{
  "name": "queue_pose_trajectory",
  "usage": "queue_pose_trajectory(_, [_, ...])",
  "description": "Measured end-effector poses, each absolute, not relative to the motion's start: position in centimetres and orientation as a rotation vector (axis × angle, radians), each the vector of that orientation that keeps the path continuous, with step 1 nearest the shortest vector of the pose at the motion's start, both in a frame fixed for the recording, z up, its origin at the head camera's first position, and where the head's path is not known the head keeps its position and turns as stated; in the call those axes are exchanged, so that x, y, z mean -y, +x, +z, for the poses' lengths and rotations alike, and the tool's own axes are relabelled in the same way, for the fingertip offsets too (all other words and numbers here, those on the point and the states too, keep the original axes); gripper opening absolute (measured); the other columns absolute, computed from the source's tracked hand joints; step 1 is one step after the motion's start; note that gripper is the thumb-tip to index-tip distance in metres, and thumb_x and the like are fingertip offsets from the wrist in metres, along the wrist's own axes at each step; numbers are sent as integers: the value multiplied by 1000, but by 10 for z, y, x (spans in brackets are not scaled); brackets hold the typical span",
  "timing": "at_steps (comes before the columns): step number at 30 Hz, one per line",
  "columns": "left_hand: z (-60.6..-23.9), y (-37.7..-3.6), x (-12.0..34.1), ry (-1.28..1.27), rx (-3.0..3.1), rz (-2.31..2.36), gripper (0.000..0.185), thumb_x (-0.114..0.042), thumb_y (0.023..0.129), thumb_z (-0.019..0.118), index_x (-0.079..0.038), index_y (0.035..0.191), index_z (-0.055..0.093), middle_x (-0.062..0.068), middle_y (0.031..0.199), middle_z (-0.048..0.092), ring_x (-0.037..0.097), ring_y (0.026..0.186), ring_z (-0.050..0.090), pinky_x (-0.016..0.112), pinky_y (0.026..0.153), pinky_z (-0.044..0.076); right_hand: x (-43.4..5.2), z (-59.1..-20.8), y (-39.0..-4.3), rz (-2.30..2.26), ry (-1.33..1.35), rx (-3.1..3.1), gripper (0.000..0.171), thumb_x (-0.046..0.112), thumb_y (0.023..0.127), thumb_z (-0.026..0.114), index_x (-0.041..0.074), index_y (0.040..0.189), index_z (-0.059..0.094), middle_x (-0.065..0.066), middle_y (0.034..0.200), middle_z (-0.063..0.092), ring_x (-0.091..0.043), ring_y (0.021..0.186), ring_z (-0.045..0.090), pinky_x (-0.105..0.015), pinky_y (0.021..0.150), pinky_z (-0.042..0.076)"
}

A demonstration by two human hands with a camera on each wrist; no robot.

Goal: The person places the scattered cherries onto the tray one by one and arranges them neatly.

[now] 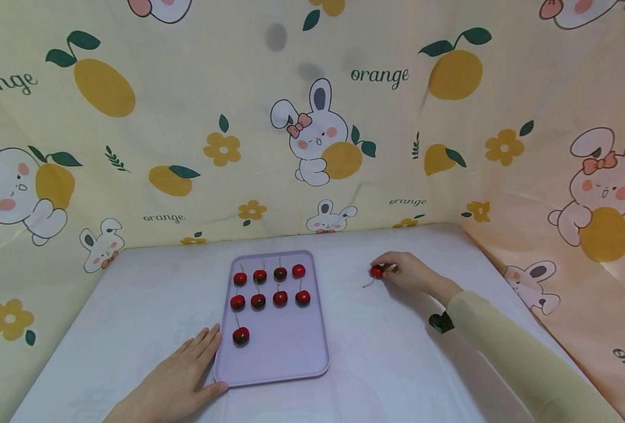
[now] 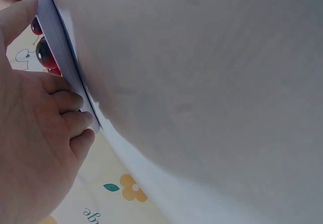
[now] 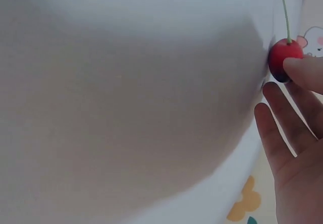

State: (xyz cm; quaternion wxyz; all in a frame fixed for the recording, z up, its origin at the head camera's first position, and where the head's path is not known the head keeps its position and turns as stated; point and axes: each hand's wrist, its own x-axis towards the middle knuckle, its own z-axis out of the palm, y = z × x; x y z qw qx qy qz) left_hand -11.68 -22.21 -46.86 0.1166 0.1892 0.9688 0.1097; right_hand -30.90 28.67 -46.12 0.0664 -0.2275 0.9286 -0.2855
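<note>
A lilac tray (image 1: 291, 358) lies in the middle of the white table and carries several red cherries (image 1: 258, 301) in rows, with a single one (image 1: 240, 335) nearer the front. My left hand (image 1: 206, 355) lies flat on the table against the tray's left front corner. Its fingers (image 2: 75, 123) press the tray's edge (image 2: 60, 47) and hold nothing. To the right of the tray, my right hand (image 1: 388, 271) pinches a loose cherry (image 1: 377, 271) that sits on the table. In the right wrist view a fingertip (image 3: 305, 72) touches this cherry (image 3: 278, 62), and its green stem points away.
Cloth walls printed with rabbits and oranges (image 1: 317, 141) close in the table at the back and on both sides. Bare white tabletop (image 1: 148, 294) lies left of the tray, and more (image 1: 397, 364) in front of the right hand.
</note>
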Motion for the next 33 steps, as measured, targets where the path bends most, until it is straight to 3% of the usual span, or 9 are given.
queue_pose_trajectory(10, [-470,-117,223,563,-2840,323,102,-73,91,59,4,156,42,18,166,35,40,153,31,59,122,30,-288,-464,-308,-868,-675,-2800,34,10,96,75,9,130,72,-3,114,66,-20,100,62,-38,89,56])
queue_pose_trajectory(21, [-469,-117,223,568,-2831,325,102,-72,92,59,5,156,41,19,166,35,41,153,32,59,122,30,-285,-469,-309,-872,-653,-2806,34,8,96,75,5,129,69,-5,116,70,-19,98,66,-40,89,57])
queue_pose_trajectory(33, [-468,-118,222,530,-2798,335,103,-73,91,60,3,157,39,19,167,33,41,154,29,61,123,27,-272,-462,-293,-1012,-779,-2832,34,3,95,74,2,129,70,-11,120,64,-24,102,67,-39,91,60])
